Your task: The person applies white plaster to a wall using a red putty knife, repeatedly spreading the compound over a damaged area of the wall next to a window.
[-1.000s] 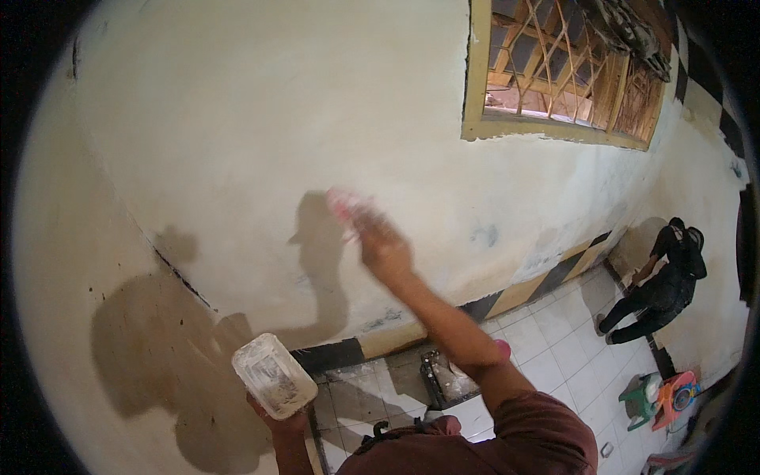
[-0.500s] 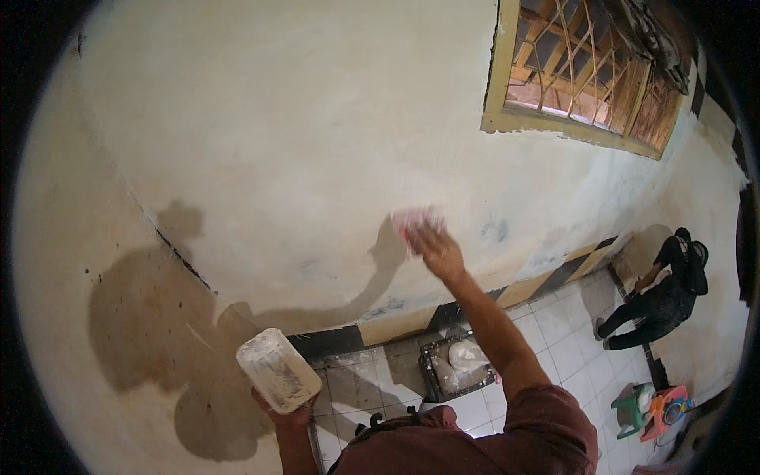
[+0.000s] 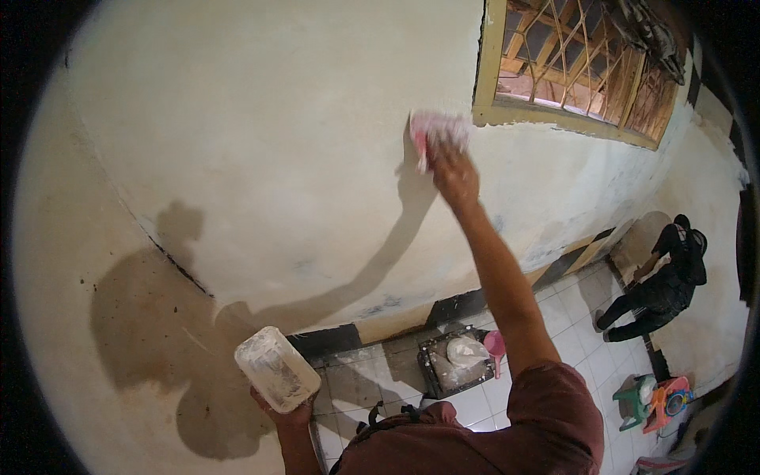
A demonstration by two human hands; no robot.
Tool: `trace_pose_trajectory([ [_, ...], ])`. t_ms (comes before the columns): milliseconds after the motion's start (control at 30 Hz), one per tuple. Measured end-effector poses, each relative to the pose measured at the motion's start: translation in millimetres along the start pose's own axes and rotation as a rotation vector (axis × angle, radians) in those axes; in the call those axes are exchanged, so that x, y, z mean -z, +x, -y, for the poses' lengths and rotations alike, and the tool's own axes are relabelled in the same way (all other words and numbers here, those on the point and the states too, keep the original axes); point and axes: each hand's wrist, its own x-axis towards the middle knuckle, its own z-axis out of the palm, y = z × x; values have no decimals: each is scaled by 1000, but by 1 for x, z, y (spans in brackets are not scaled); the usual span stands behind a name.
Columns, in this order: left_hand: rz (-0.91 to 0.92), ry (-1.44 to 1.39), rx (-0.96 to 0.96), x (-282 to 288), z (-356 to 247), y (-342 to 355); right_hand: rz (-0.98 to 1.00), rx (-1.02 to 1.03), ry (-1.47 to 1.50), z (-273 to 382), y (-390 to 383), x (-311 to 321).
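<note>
My right hand [image 3: 456, 176] is closed on a flat pink putty spreader [image 3: 440, 129], smeared with white and slightly blurred. It lies against the pale wall [image 3: 317, 142], just left of the window's lower corner, with my arm stretched far up. Low on the left, my left hand [image 3: 294, 413] grips a clear rectangular plastic tub [image 3: 277, 370] from below, tilted so its inside shows. White paste streaks the tub's bottom and sides. Most of the left fingers are hidden behind the tub.
A yellow-framed window [image 3: 586, 71] with a metal grille is at upper right. Below the wall, a dark crate [image 3: 431, 372] holds a white bag; a pink dipper [image 3: 495, 345] is beside it. A person in dark clothes [image 3: 661, 281] bends near small plastic stools [image 3: 665, 405] at right.
My right hand has moved up the wall with the spreader, close to the window frame. The pink dipper by the crate has come into sight. My left hand and the tub stay nearly still.
</note>
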Motion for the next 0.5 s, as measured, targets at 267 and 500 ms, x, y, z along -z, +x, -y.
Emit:
trace_pose_trajectory([
  [267, -22, -85, 50, -14, 3, 0, -2, -356, 145, 41, -112, 35],
  [500, -30, -145, 59, -2, 8, -4, -306, -659, -10, -34, -27, 45],
])
